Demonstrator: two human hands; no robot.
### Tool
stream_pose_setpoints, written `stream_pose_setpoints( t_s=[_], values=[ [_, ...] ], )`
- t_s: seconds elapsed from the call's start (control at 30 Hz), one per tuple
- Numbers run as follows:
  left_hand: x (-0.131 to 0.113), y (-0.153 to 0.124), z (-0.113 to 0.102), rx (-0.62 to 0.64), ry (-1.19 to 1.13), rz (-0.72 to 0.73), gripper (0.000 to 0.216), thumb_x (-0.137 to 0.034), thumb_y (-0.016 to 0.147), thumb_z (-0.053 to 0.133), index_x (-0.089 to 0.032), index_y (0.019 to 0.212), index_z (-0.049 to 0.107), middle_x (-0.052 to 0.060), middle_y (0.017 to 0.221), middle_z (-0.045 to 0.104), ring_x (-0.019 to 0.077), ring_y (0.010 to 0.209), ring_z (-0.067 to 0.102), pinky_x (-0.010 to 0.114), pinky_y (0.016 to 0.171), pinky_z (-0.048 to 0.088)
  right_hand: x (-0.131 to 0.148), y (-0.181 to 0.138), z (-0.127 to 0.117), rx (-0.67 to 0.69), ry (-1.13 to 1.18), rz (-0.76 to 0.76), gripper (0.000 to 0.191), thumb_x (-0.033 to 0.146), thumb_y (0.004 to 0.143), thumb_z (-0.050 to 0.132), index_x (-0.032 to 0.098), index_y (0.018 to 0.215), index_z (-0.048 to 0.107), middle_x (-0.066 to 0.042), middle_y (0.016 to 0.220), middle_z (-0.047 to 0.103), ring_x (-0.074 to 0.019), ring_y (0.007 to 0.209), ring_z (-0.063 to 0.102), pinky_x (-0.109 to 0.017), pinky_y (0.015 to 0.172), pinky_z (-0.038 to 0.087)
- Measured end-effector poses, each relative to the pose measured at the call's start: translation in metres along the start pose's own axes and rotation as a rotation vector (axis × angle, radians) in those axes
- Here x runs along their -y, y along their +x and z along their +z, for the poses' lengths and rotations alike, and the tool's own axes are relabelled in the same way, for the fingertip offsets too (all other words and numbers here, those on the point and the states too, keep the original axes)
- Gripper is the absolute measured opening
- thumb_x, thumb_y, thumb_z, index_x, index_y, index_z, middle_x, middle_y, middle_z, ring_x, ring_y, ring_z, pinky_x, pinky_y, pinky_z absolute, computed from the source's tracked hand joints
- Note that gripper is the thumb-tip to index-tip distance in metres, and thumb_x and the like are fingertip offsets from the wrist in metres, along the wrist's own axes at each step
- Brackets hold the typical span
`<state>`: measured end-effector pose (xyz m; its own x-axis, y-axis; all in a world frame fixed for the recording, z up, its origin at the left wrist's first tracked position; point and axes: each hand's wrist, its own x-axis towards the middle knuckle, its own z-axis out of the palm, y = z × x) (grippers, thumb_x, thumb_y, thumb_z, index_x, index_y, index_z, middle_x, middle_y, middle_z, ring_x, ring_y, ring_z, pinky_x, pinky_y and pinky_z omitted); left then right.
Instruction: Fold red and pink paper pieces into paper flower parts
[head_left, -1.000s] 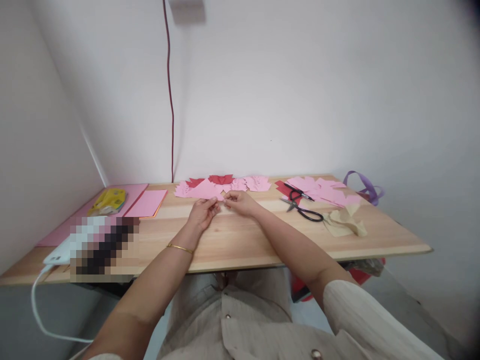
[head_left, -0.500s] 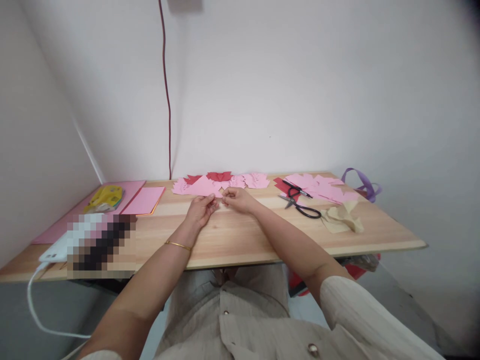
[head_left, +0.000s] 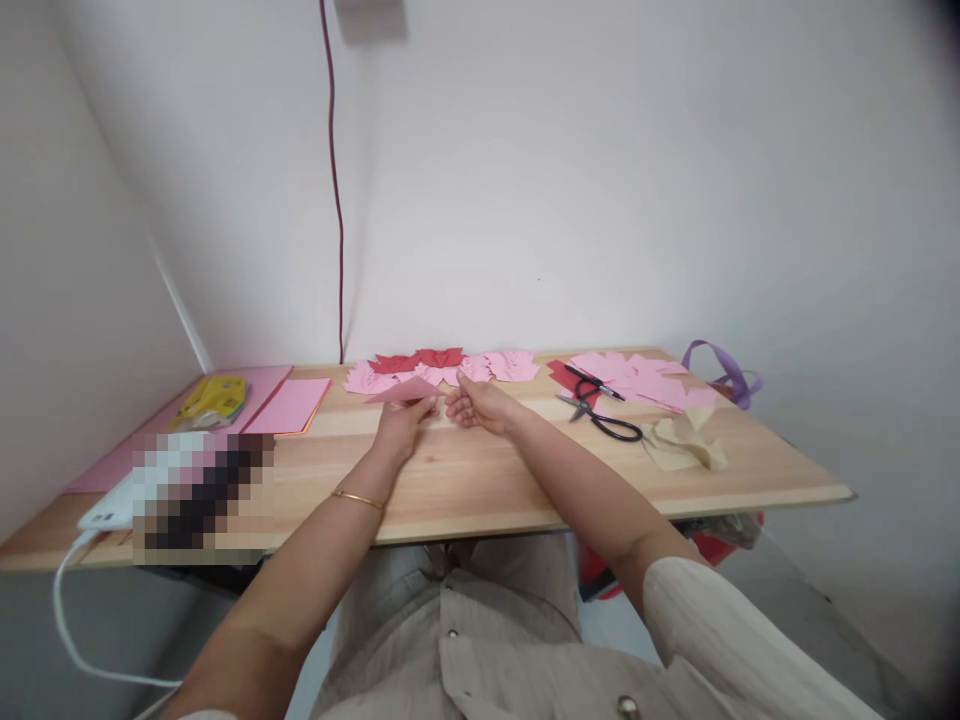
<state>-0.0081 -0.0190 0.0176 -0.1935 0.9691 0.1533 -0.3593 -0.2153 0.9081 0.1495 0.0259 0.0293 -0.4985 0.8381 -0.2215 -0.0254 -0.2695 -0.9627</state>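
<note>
My left hand (head_left: 400,425) pinches a folded pink paper piece (head_left: 405,391), which tilts almost flat just above the wooden table (head_left: 480,480). My right hand (head_left: 480,404) is right beside it, fingers curled at the paper's right end and touching it. Behind both hands a row of cut pink paper shapes (head_left: 510,365) and red paper shapes (head_left: 439,357) lies along the wall.
Black scissors (head_left: 604,415) and a pen lie right of my hands, by a pile of pink scraps (head_left: 645,380) and crumpled beige paper (head_left: 686,443). Pink sheets (head_left: 292,404), a yellow packet (head_left: 214,397) and a white device with cable (head_left: 112,505) sit at left. A purple ribbon (head_left: 724,365) hangs at far right.
The pink piece has tipped down from standing nearly upright to lying almost flat in my left hand. Both hands stay in the same spot.
</note>
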Motion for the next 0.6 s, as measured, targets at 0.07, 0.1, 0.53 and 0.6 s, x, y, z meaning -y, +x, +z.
stream_pose_setpoints(
  t_s=[0.07,0.1,0.53,0.6],
  values=[
    [-0.001,-0.003,0.002,0.007,0.101,0.035,0.02,-0.021,0.055,0.081,-0.014,0.069,0.067,0.001,0.064,0.064,0.0123,0.059,0.055,0.026,0.062,0.046,0.002,-0.001,0.001,0.037,0.073,0.118,0.042,0.054,0.085,0.051,0.013,0.078,0.058,-0.003,0.061,0.06,-0.0077,0.047,0.05,-0.019,0.045,0.041],
    [-0.003,-0.004,0.002,0.02,0.161,0.05,0.016,-0.02,0.057,0.079,-0.015,0.067,0.068,0.002,0.063,0.064,0.0129,0.06,0.055,0.026,0.063,0.046,0.002,-0.001,0.002,0.045,0.098,0.144,0.038,0.05,0.084,0.055,0.013,0.077,0.057,-0.002,0.059,0.058,-0.0066,0.046,0.048,-0.018,0.044,0.039],
    [-0.012,0.003,-0.013,0.199,-0.017,-0.235,0.037,-0.042,0.064,0.076,-0.014,0.087,0.067,0.008,0.074,0.07,0.0189,0.066,0.064,0.029,0.061,0.048,0.01,-0.01,-0.013,-0.049,-0.522,-0.384,0.033,0.047,0.079,0.058,0.016,0.067,0.054,0.003,0.059,0.054,-0.0078,0.053,0.048,-0.021,0.055,0.037],
    [-0.013,0.003,-0.016,0.259,0.021,-0.325,0.037,-0.046,0.066,0.074,-0.011,0.078,0.067,0.009,0.07,0.068,0.0182,0.062,0.063,0.028,0.057,0.047,0.013,-0.015,-0.011,-0.044,-0.587,-0.396,0.033,0.047,0.079,0.056,0.016,0.067,0.053,0.003,0.059,0.054,-0.0085,0.053,0.048,-0.022,0.055,0.037]
  ],
)
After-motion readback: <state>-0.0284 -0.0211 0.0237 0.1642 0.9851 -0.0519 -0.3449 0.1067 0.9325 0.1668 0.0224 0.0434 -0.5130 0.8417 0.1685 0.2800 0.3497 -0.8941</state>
